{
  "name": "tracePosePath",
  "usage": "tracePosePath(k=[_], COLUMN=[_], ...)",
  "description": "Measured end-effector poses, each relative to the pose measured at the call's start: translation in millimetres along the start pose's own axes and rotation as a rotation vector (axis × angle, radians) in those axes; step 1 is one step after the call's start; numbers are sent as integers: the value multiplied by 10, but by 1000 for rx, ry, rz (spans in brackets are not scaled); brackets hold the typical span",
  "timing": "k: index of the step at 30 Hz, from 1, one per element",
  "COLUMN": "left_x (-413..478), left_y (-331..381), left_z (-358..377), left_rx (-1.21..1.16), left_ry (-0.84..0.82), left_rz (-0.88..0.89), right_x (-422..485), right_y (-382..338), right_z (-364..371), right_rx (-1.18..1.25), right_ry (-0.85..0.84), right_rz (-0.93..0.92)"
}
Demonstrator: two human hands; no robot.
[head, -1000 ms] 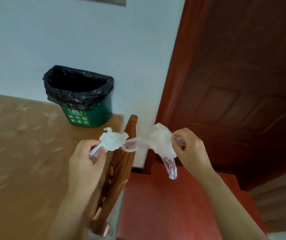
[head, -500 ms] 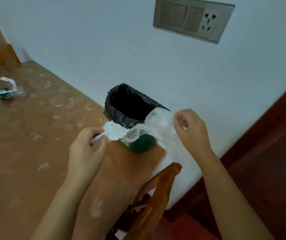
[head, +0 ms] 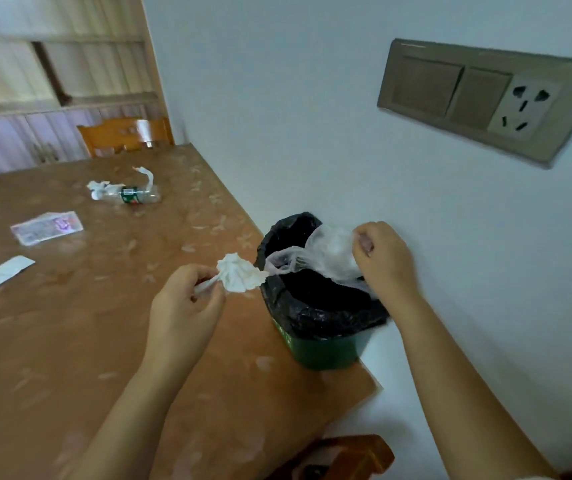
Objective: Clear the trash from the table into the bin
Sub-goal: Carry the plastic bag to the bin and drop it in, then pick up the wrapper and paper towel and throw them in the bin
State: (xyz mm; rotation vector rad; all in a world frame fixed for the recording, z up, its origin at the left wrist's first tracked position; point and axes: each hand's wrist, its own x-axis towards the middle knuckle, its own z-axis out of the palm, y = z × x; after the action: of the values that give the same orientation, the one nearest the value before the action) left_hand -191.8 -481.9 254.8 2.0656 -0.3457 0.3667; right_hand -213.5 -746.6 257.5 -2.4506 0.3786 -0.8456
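Pinching one crumpled white tissue [head: 239, 277] by its twisted tail, the left hand [head: 187, 301] holds it above the table [head: 70, 341], just beside the rim of the bin [head: 329, 351]. The right hand [head: 381, 259] has its fingers curled tight on one clear plastic bag [head: 326, 254], and that one hangs right over the bin's open mouth, a stretched strand of it reaching toward the tissue. So two hands, two pieces of trash, one green bin with one black liner [head: 312, 315], standing at the table's corner against the wall. Out on the table, well apart from the bin, count four more: one plastic bottle [head: 137, 196] lying on its side, one white wad [head: 99, 188] touching it, one printed wrapper [head: 47, 227] lying flat, one white slip [head: 7, 275]. Two wooden chairs: one at the far end [head: 125, 133], one at the near edge [head: 350, 455].
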Motion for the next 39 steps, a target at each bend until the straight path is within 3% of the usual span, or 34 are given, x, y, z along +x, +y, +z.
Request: tracePosePath(k=[7,15,20,25,31,39], left_x=[99,288,319,119,-320,-1315], left_y=[-48,97,32,-101,-470,-941], left_z=[261,912,1202,924,166,-973], left_rx=[21,67,269,404,559,774], left_ry=[-46,-170,-277,-188,-56,127], left_rz=[20,181,316,349,224,-178], right_x=[-312,-677,-712,-695,-715,-1313], right_y=[249,426,422,207,-346,-1323], right_z=[111,-24,-15,62,482,1191], right_rx=[-18,0,1,0,60,84], right_ry=[-113,-165,-142,-154,-288,-557], right_rz=[19,26,18,-74,-288,-587])
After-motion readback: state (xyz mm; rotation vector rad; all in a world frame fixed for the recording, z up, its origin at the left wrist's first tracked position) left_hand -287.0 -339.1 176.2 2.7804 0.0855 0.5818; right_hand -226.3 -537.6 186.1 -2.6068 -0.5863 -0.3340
